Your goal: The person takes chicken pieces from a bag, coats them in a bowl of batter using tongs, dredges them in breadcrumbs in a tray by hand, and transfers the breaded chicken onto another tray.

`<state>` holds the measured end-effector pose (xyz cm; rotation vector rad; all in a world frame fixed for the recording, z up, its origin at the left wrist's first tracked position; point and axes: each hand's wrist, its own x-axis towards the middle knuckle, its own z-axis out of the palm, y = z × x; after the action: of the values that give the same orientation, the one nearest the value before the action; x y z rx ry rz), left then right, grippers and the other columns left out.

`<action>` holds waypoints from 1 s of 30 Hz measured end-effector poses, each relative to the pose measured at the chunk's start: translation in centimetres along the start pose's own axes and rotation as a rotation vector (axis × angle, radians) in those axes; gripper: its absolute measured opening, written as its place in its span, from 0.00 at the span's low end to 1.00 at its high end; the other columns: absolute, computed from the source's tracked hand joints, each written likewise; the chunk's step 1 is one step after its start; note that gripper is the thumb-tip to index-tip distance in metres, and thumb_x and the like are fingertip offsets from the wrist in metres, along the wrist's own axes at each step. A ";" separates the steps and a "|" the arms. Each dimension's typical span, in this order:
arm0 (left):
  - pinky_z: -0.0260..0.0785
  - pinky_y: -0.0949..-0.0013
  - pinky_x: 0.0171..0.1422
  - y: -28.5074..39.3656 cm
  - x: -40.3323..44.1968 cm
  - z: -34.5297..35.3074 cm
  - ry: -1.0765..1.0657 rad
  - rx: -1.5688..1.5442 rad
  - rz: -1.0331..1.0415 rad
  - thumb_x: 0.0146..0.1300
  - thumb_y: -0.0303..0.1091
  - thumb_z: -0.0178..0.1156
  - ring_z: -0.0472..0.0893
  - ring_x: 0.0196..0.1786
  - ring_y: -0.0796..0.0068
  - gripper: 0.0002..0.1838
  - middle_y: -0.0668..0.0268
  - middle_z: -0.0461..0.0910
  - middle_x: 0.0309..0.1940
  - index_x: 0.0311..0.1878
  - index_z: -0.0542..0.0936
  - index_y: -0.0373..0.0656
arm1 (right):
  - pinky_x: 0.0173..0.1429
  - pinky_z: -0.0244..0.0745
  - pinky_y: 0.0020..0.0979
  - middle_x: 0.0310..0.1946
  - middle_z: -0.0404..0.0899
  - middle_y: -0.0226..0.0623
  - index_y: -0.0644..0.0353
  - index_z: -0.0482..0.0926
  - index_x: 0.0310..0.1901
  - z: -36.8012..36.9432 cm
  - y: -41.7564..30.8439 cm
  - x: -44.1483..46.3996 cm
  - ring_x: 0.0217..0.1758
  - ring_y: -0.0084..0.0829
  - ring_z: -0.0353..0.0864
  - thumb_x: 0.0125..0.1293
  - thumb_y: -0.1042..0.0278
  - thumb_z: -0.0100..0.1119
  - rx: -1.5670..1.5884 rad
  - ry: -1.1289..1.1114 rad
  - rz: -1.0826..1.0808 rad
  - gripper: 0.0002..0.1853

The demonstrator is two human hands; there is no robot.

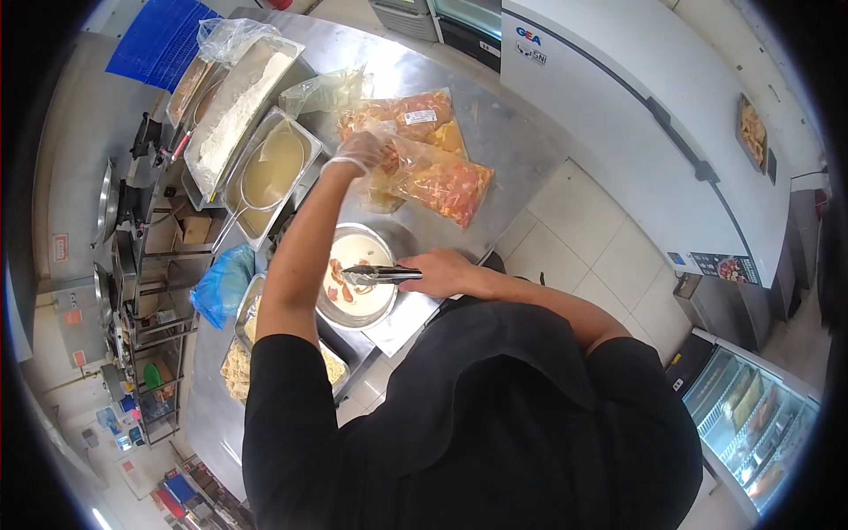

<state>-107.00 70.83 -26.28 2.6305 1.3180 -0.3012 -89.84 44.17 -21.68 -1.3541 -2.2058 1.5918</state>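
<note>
My left hand [358, 155], in a clear plastic glove, is closed on the mouth of a clear plastic bag of raw meat [446, 184], which lies on the steel table. A second bag of raw meat [435, 113] with a white label lies behind it. My bare right hand [439, 271] holds metal tongs [380, 275] with dark grips, their jaws over a round steel bowl [389, 305]. Pale creamy batter [358, 299] fills part of the bowl, with several meat pieces in it. My left fingertips are partly hidden by the bag.
Left of the bowl stand a tray of white flour [234, 115], a steel pan of yellowish liquid with a strainer [268, 177], a blue plastic bag [223, 287] and trays of crumbed pieces [237, 371]. A white chest freezer [645, 115] stands across the tiled floor at right.
</note>
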 end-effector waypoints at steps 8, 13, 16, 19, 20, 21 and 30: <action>0.71 0.60 0.56 -2.6 -4.6 -1.9 -0.120 -0.809 -0.242 0.62 0.57 0.62 0.82 0.50 0.61 0.27 0.54 0.84 0.49 0.55 0.82 0.44 | 0.50 0.76 0.48 0.39 0.84 0.45 0.43 0.78 0.55 0.1 0.0 0.4 0.44 0.52 0.82 0.64 0.45 0.58 0.004 0.020 -0.030 0.21; 0.71 0.60 0.54 0.7 -6.0 -3.4 -0.019 -0.380 -0.350 0.61 0.48 0.63 0.83 0.47 0.58 0.21 0.52 0.85 0.43 0.49 0.84 0.42 | 0.50 0.76 0.48 0.40 0.84 0.44 0.43 0.78 0.56 0.5 -0.1 0.8 0.44 0.52 0.82 0.64 0.44 0.58 -0.016 0.033 -0.070 0.22; 0.73 0.58 0.52 2.3 -6.9 -3.4 0.149 -0.621 -0.503 0.60 0.45 0.63 0.83 0.46 0.54 0.19 0.51 0.85 0.40 0.46 0.84 0.41 | 0.51 0.76 0.48 0.42 0.84 0.44 0.43 0.77 0.59 0.6 -0.5 0.7 0.45 0.52 0.82 0.63 0.44 0.58 -0.029 0.039 -0.029 0.24; 0.74 0.57 0.46 1.3 -6.7 -0.5 0.107 -0.478 -0.314 0.52 0.55 0.67 0.83 0.41 0.53 0.23 0.51 0.84 0.35 0.39 0.85 0.42 | 0.52 0.76 0.47 0.43 0.84 0.44 0.43 0.76 0.61 0.4 -0.7 0.7 0.46 0.52 0.82 0.63 0.43 0.58 -0.018 0.005 -0.050 0.26; 0.74 0.57 0.46 1.9 -6.6 -0.8 0.106 -0.477 -0.311 0.52 0.55 0.67 0.83 0.41 0.53 0.23 0.51 0.84 0.35 0.39 0.85 0.42 | 0.52 0.76 0.48 0.43 0.84 0.44 0.44 0.76 0.61 0.4 -0.7 0.7 0.46 0.52 0.82 0.63 0.43 0.58 -0.027 -0.007 -0.048 0.27; 0.74 0.56 0.47 3.2 -6.6 -1.2 0.182 -0.341 -0.293 0.52 0.53 0.66 0.83 0.41 0.53 0.21 0.52 0.84 0.35 0.39 0.86 0.44 | 0.52 0.76 0.48 0.43 0.84 0.45 0.45 0.76 0.61 0.5 -0.7 0.6 0.46 0.52 0.82 0.63 0.43 0.58 -0.034 -0.020 -0.044 0.27; 0.76 0.59 0.46 4.0 -3.3 -0.2 0.154 -0.108 -0.171 0.59 0.48 0.61 0.84 0.42 0.56 0.18 0.56 0.85 0.39 0.42 0.86 0.46 | 0.51 0.76 0.47 0.42 0.84 0.45 0.45 0.76 0.61 0.8 -0.8 0.3 0.45 0.52 0.82 0.63 0.43 0.58 -0.031 0.007 -0.020 0.27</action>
<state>-105.73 65.99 -24.97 2.4989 1.5645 -0.0492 -90.94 43.75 -21.46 -1.3395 -2.2419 1.5502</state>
